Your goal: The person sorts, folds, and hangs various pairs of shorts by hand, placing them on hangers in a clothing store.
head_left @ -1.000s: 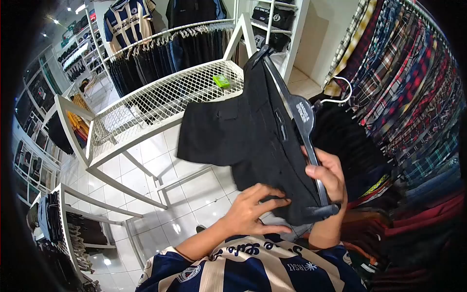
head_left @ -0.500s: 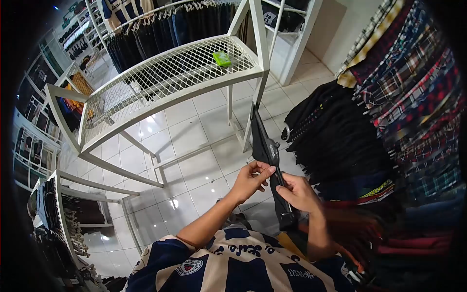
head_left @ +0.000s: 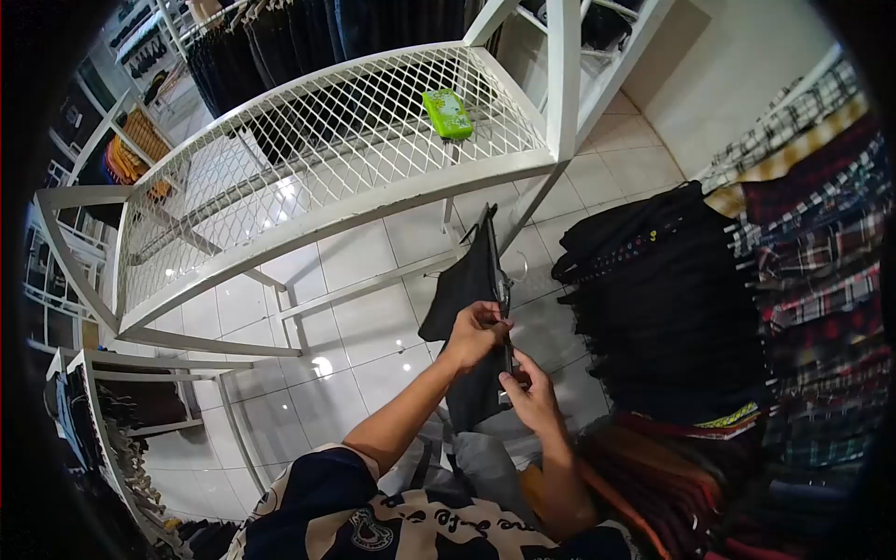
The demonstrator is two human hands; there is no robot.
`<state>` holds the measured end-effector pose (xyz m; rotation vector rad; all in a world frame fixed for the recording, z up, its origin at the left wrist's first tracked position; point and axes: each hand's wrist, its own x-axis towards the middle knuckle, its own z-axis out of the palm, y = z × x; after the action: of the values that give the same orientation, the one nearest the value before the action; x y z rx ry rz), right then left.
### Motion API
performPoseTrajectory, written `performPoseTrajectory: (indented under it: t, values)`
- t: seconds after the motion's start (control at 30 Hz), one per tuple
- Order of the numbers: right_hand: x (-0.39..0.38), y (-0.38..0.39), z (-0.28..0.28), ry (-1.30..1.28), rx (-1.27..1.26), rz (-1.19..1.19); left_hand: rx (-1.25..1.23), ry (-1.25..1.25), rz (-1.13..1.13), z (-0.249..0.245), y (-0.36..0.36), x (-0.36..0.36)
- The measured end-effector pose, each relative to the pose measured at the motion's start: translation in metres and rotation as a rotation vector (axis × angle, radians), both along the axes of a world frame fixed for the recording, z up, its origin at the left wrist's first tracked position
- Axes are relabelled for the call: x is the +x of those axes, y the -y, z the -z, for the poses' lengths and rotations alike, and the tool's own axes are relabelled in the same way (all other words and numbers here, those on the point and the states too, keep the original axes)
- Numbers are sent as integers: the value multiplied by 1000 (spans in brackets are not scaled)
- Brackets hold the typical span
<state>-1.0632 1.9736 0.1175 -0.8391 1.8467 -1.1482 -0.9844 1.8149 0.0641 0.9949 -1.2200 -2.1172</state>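
A black cloth item (head_left: pixel 467 289), which looks like a flat bag or folded garment, hangs in front of me below the white mesh rack. My left hand (head_left: pixel 478 333) is closed on its edge near the middle, thumb and fingers pinched together. Just below and to the right, my right hand (head_left: pixel 530 390) grips the same edge, fingers on its right side. A dark strip with a small metal part runs along this edge above my hands. The lower part of the black item hangs over my legs.
A white metal rack (head_left: pixel 345 201) with a mesh top spans the front and left, a green packet (head_left: pixel 448 114) on it. Black garments (head_left: pixel 653 308) and plaid shirts (head_left: pixel 821 280) hang close on the right. At lower left stands another white rack (head_left: pixel 154 358) with clothes.
The black item has turned and spread open wider toward the left. Both hands have shifted left with it, still gripping its edge. The view has moved closer to the mesh rack.
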Motion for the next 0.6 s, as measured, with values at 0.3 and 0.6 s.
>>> performPoseTrajectory:
  t: [0.3,0.6]
  values:
    - [-25,97,45,-591,-218,12,-98,54,-172,13,92,-41]
    - [-94,197,49,-647,-428,-32,-218,-157,-385,13,141,-85]
